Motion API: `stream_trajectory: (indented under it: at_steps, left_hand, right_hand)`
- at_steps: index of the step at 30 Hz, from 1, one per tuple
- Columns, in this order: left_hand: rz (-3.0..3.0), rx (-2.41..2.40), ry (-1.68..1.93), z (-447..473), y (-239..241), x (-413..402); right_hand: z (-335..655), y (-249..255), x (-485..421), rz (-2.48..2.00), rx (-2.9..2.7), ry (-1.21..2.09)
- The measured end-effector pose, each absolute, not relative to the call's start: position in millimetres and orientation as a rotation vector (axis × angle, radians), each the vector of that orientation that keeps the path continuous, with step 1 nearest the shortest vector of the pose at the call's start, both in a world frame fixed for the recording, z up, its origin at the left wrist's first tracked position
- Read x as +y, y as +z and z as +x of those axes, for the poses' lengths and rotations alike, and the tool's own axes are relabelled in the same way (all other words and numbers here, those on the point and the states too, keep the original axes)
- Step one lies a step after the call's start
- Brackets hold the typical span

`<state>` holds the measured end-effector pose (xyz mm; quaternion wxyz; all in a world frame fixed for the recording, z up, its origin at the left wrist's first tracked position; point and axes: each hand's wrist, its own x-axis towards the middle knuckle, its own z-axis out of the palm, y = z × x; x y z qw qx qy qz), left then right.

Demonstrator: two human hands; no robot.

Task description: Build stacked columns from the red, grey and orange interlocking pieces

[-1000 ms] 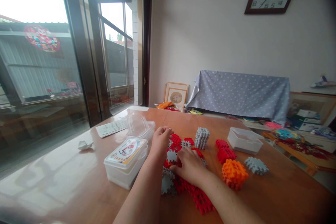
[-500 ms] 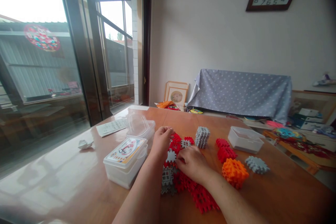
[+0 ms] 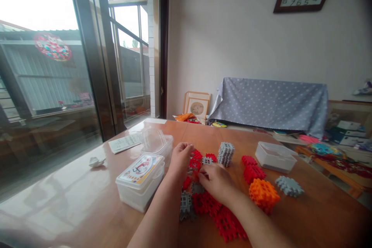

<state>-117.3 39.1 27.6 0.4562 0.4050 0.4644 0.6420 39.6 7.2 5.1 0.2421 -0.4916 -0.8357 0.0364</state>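
Observation:
A heap of flat, notched plastic building tiles, red (image 3: 207, 203) and grey (image 3: 185, 202), lies on the wooden table (image 3: 87, 201) in front of me. My left hand (image 3: 180, 159) rests on the far edge of the heap, its fingers curled down over red tiles. My right hand (image 3: 216, 180) lies palm-down on the middle of the heap, with its fingertips pressed among the pieces next to my left hand. What either hand grips is hidden under the fingers.
A lidded clear box (image 3: 141, 180) stands left of the heap, with an open one (image 3: 158, 143) behind it. A grey cube (image 3: 226, 153), red cubes (image 3: 252, 171), an orange cube (image 3: 264, 195), a grey piece (image 3: 289, 186) and a clear tray (image 3: 274, 156) sit to the right. Paper (image 3: 123, 142) lies far left.
The grey tile that stood between my hands is out of sight. My right hand has slid slightly forward, closer to my left hand. The camera has shifted a little.

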Motion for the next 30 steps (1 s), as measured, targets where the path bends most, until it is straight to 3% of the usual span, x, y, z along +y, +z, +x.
stream_trajectory:
  at_steps: [9, 14, 21, 30]
  left_hand:
    - [1.150, 1.066, 1.376, -104.7, 26.7, 31.4]
    - [1.260, 0.917, 1.183, -97.4, 29.1, 22.6]
    - [1.136, 0.802, 1.135, -82.8, 33.7, 14.8]
    - [0.972, 0.706, 1.038, -66.5, 32.6, 8.8]
  right_hand:
    - [67.3, 19.7, 14.7, -1.212, -1.955, 0.546]
    - [83.4, 28.0, 17.1, -1.173, -1.837, 0.632]
    - [103.7, 27.5, 14.6, -1.155, -1.738, 0.579]
    - [121.5, 37.0, -15.9, -1.125, -2.001, 0.084]
